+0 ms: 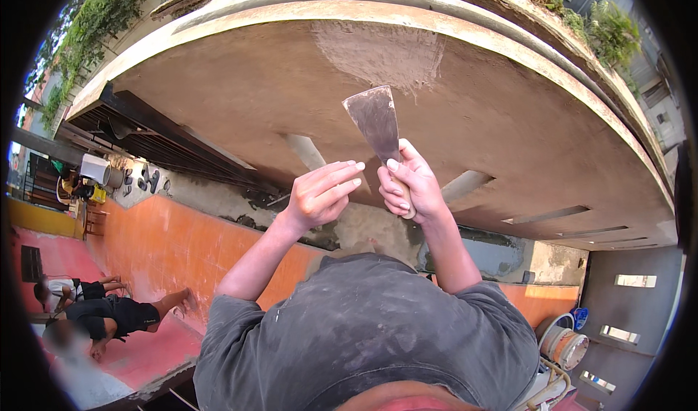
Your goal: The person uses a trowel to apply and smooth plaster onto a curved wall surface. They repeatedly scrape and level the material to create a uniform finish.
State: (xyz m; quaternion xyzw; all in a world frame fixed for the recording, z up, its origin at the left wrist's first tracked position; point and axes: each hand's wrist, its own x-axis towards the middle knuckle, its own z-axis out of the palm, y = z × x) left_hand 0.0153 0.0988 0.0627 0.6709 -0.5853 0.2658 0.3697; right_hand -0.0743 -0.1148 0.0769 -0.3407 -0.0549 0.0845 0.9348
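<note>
My right hand (414,186) grips the wooden handle of a putty knife (372,120), whose wide dark blade with pale residue points upward. My left hand (326,193) is held beside it, fingers extended and slightly bent, nothing visible in them, the fingertips near the knife. Beyond both hands spreads a brown plastered wall (233,98) with slot openings and a lighter patch (374,51) near its pale top edge. Whether the blade touches the wall is unclear.
At the lower left, two people (109,320) sit or crouch on a pink floor beside an orange floor (167,236). A dark metal gate (145,138) stands at left, footwear and containers (105,178) near it. Buckets (563,345) sit at lower right by a grey wall (622,309).
</note>
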